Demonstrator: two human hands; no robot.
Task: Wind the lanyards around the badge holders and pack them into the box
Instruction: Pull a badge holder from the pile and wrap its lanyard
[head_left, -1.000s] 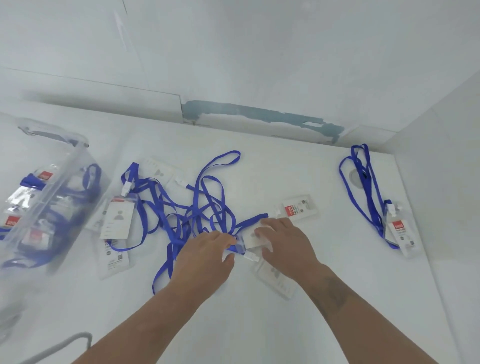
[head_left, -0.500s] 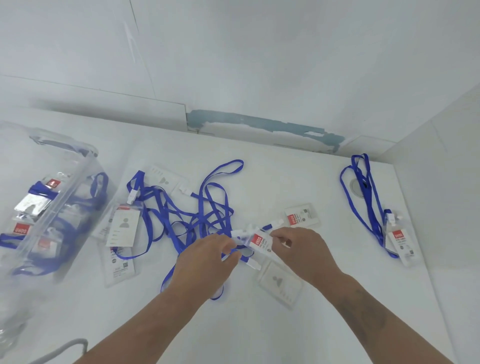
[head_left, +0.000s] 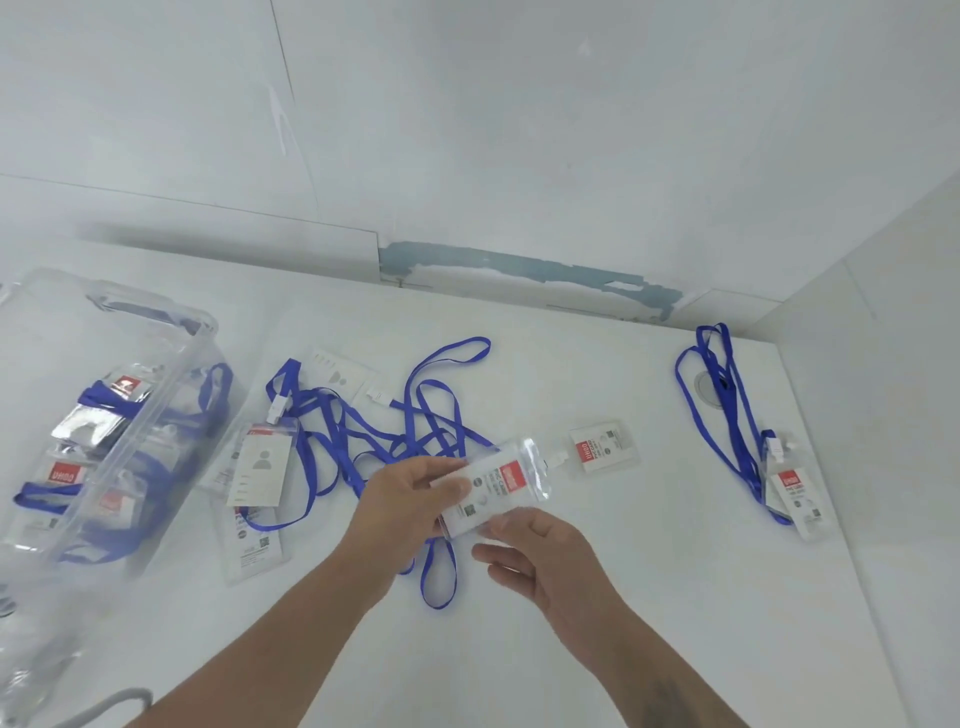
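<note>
The left hand (head_left: 415, 499) pinches a clear plastic badge holder with a red-striped card (head_left: 493, 488), now lifted off the white table (head_left: 649, 597) at frame centre; the right hand (head_left: 540, 556) grips its lower edge. Its blue lanyard (head_left: 439, 571) hangs below. The clear plastic box (head_left: 104, 441) stands at left.

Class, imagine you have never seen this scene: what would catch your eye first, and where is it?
First, the two hands, left and right, holding a clear badge holder at centre. Behind them sprawls a tangle of blue lanyards. At far left stands a clear box already holding wound badges.
</note>
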